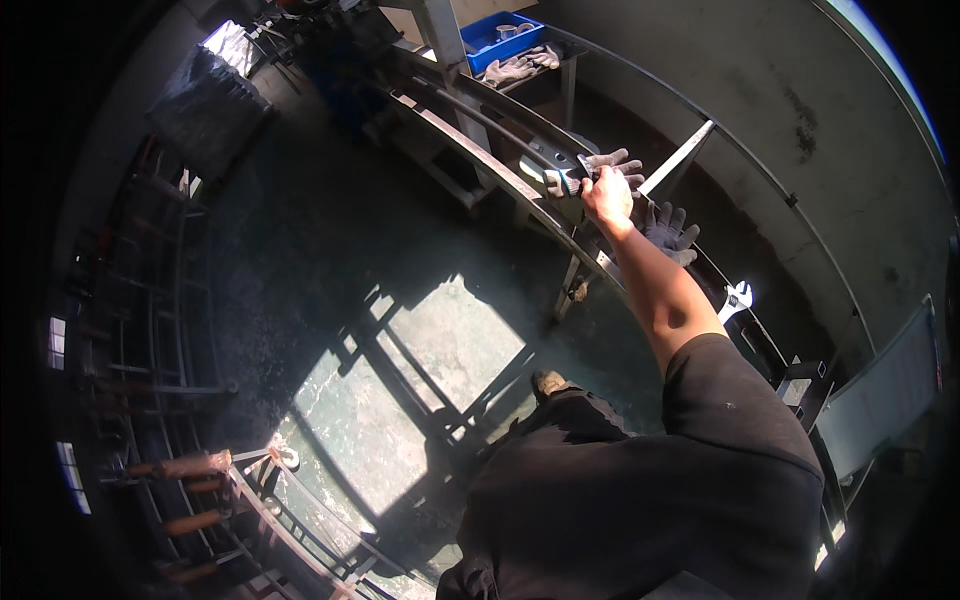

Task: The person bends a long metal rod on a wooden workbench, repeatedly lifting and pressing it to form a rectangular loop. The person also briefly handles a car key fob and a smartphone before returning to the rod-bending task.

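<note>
My right hand [608,196] reaches over a long metal rail frame, its fingers curled at a work glove [616,159] with spread fingers. A small grey metallic piece [585,166] shows by my fingertips; whether I hold it or the glove cannot be told. A pale glove [558,182] with a blue-edged cuff lies just left of the hand. Under my forearm, a dark grey glove [673,234] rests on the frame. An adjustable wrench [736,297] lies by my elbow, its jaw upward in the picture. My left hand is out of view.
A blue plastic tray [501,41] with round items stands beyond the rails, near more gloves [517,67]. A metal frame with a caster [285,457] stands lower left, beside orange-brown rollers [193,523]. A grey wall runs along the right. A shoe [550,382] shows on the floor.
</note>
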A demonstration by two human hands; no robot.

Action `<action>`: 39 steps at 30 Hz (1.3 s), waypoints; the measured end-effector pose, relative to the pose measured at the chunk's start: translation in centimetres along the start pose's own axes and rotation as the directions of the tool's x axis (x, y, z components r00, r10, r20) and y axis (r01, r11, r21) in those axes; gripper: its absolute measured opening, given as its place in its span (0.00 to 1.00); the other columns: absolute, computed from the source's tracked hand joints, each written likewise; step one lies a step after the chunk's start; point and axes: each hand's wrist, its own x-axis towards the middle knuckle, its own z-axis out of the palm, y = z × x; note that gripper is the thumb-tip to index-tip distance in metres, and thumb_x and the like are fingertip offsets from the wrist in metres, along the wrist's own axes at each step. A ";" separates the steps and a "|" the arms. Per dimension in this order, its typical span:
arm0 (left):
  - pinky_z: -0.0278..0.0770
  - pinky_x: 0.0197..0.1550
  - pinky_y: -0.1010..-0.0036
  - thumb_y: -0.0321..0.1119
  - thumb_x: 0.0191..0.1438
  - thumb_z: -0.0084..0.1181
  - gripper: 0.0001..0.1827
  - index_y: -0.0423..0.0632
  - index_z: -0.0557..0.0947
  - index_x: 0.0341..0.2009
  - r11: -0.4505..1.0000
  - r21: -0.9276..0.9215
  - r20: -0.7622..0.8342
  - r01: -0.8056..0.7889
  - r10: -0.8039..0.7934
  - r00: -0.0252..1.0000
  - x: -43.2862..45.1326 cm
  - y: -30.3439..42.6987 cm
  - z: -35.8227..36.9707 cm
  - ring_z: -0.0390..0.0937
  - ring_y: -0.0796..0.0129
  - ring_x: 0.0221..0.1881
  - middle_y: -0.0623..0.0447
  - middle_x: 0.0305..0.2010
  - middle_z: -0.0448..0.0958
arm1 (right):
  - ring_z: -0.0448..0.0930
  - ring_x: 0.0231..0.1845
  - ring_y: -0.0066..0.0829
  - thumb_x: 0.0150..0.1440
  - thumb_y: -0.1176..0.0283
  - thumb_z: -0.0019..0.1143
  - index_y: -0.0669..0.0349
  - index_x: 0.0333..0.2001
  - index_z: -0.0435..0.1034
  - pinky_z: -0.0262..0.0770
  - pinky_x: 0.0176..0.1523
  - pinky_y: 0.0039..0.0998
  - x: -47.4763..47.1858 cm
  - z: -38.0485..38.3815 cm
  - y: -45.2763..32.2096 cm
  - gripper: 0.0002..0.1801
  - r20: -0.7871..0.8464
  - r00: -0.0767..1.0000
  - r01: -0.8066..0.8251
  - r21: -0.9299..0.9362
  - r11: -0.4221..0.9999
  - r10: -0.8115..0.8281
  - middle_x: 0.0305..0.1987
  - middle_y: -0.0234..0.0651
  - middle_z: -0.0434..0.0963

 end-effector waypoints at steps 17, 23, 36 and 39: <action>0.85 0.48 0.58 0.44 0.62 0.69 0.18 0.39 0.91 0.42 0.986 -0.165 -0.008 -0.018 0.017 1.000 9.3 7.0 -0.4 0.89 0.56 0.41 0.41 0.37 0.90 | 0.91 0.50 0.43 0.66 0.62 0.65 0.62 0.47 0.88 0.85 0.58 0.37 2.7 -0.4 5.1 0.16 -0.021 1.000 0.000 0.515 0.857 0.013 0.46 0.45 0.91; 0.85 0.52 0.57 0.48 0.59 0.72 0.21 0.41 0.92 0.45 0.964 -0.264 0.158 0.042 0.000 0.987 9.4 4.1 2.6 0.89 0.55 0.46 0.40 0.42 0.91 | 0.92 0.50 0.40 0.67 0.64 0.66 0.63 0.50 0.86 0.85 0.58 0.35 1.5 -1.8 4.3 0.16 -0.109 0.987 -0.051 0.485 0.873 0.119 0.49 0.45 0.91; 0.85 0.53 0.55 0.40 0.61 0.67 0.15 0.43 0.91 0.45 0.865 -0.402 -0.135 0.301 -0.381 0.915 -5.3 10.7 2.0 0.89 0.45 0.49 0.37 0.43 0.89 | 0.84 0.44 0.21 0.71 0.71 0.68 0.70 0.53 0.79 0.82 0.55 0.27 -27.1 -0.2 -11.2 0.13 0.608 0.552 -0.079 0.720 0.690 -0.571 0.43 0.37 0.88; 0.85 0.52 0.55 0.39 0.60 0.66 0.13 0.43 0.90 0.41 0.844 -0.496 -0.324 0.204 -0.398 0.858 -10.2 10.9 5.1 0.89 0.44 0.48 0.38 0.42 0.89 | 0.85 0.38 0.25 0.69 0.69 0.70 0.68 0.51 0.81 0.82 0.47 0.31 -35.6 -1.3 -12.5 0.13 0.635 0.189 0.148 0.736 0.661 -0.749 0.38 0.42 0.87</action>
